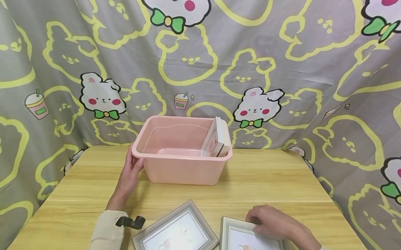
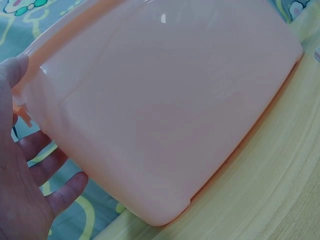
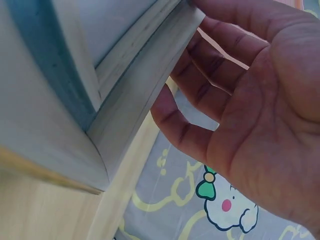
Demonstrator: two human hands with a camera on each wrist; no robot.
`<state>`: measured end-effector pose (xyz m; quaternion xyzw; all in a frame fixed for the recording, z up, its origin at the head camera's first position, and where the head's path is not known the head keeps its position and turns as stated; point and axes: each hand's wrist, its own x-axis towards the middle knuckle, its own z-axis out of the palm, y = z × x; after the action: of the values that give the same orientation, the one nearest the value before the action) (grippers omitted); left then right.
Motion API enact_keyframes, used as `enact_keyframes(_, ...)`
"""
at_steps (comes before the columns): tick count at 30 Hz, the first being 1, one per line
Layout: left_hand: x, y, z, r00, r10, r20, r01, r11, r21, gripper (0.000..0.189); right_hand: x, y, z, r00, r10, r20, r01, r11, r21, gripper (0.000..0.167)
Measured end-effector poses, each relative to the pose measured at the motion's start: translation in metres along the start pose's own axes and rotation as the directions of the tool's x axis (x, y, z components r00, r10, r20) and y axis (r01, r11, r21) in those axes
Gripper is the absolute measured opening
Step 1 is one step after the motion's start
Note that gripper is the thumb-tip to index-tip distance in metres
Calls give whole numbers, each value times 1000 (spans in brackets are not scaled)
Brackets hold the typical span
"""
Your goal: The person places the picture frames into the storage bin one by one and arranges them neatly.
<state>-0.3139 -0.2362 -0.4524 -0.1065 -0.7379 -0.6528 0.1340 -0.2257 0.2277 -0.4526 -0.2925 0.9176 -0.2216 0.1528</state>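
A pink plastic bin (image 1: 181,170) stands toward the back of the table. My left hand (image 1: 130,174) holds its left front corner, the thumb (image 2: 15,70) at the rim and the fingers along the outer side. At the front right, my right hand (image 1: 276,224) grips a picture frame (image 1: 227,234) by its upper right edge; in the right wrist view the fingers (image 3: 200,95) curl behind the frame's border. The frame has a pale silvery border and a print of an animal with plants. Another grey picture frame (image 1: 201,222) lies slanted on the table to its left.
Inside the bin, at its right end, picture frames (image 1: 216,140) lean upright and stick out above the rim. The wooden table (image 1: 268,180) backs onto a grey curtain (image 1: 197,43) printed with cartoon animals, which also hangs along both sides.
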Motion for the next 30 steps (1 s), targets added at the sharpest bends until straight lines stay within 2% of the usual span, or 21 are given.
enact_keyframes(6, -2, 1, 0, 1000, 8, -8, -8, 1000, -11, 62, 0, -1, 1, 1000, -19, -1, 19, 1000, -17, 28)
enact_keyframes(15, 0, 1, 0, 1000, 1, 8, -1, 1000, -13, 62, -1, -2, 2, 997, -71, -28, 67, 989, -130, 23)
enact_keyframes(24, 0, -1, -1, 1000, 5, 12, -5, 1000, 5, 60, 2, -1, 5, 988, -123, -94, 91, 953, -289, 23)
enact_keyframes(27, 1, -2, -1, 1000, 5, 10, -5, 1000, 5, 60, 3, -1, 5, 986, -119, -116, 74, 939, -336, 25)
enact_keyframes(30, 1, -2, -1, 1000, 2, 8, -2, 1000, 3, 61, 4, -2, 5, 988, -67, -138, 13, 933, -359, 26)
